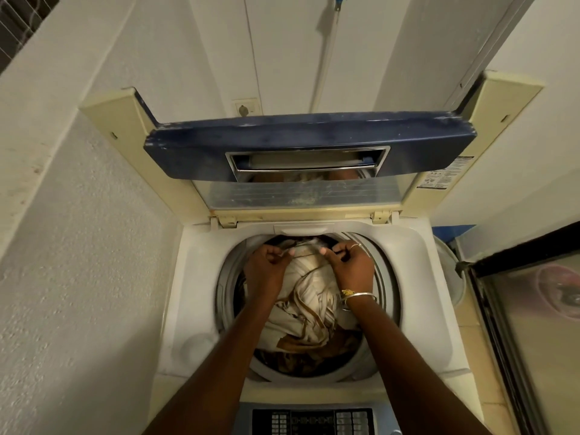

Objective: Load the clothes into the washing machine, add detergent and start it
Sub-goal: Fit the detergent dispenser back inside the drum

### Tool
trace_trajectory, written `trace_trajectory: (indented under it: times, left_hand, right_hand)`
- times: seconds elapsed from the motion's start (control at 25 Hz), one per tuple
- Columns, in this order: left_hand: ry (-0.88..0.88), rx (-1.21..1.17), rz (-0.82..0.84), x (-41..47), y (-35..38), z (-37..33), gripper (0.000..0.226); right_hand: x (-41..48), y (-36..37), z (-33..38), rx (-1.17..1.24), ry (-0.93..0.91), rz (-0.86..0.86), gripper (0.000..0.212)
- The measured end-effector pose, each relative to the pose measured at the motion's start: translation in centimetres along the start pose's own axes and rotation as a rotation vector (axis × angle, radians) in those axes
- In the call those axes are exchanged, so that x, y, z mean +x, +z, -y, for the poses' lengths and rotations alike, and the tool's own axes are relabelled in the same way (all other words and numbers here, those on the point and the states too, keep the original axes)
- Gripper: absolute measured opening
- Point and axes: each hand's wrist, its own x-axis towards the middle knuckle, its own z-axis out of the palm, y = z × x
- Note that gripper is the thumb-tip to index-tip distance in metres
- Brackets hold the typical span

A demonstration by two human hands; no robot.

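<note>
Beyond control panel [314, 422], left hand [266, 271] and right hand [350, 268] pinch cream cloth [310, 288] under raised lid [282, 135].

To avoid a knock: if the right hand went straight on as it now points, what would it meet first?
Probably the far tub rim, beyond the right hand gripping the cream cloth; depth is unclear, so perhaps the raised lid.

Dim, warm indoor light; wide-angle view, slightly soft throughout.
No lamp in view. Light is diffuse, with soft shadows only. The white walls [94, 215] read yellowish-grey and the top-left corner goes dark. The drum [226, 293] interior is shadowed: the pale clothes [310, 287] on top are lit, the darker ones beneath lose detail. The raised lid [307, 133] has a dull sheen. The steel door [530, 340] at right carries a pinkish reflection. Barrel distortion bends straight edges outward. The control panel [314, 422] text is too blurred to read.
</note>
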Motion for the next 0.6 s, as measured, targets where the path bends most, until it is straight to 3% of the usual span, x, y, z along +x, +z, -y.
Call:
trace_trajectory:
  times: [0.16,0.24,0.32,0.44,0.6]
  left_hand:
    - [0.162,0.225,0.129,-2.0,-0.8,3.0,0.006]
    - [0.118,0.259,0.300,-3.0,-0.9,4.2,0.028]
    - [0.150,0.414,0.410,-4.2,-1.2,4.6,0.054]
    - [0.195,0.477,0.380,-5.7,-2.0,4.2,0.047]
    - [0.247,0.514,0.378,-7.2,-3.9,3.4,0.042]
  right_hand:
    - [-1.1,0.4,-1.9,-0.286,-0.042,0.184,0.002]
    - [-1.9,0.4,-2.2,-0.438,-0.023,0.362,0.029]
    - [-3.1,0.1,-2.0,-0.424,0.021,0.479,0.053]
    - [-5.0,-1.1,-0.9,-0.393,0.015,0.494,0.069]
    - [-7.2,-2.9,1.5,-0.420,-0.017,0.399,0.057]
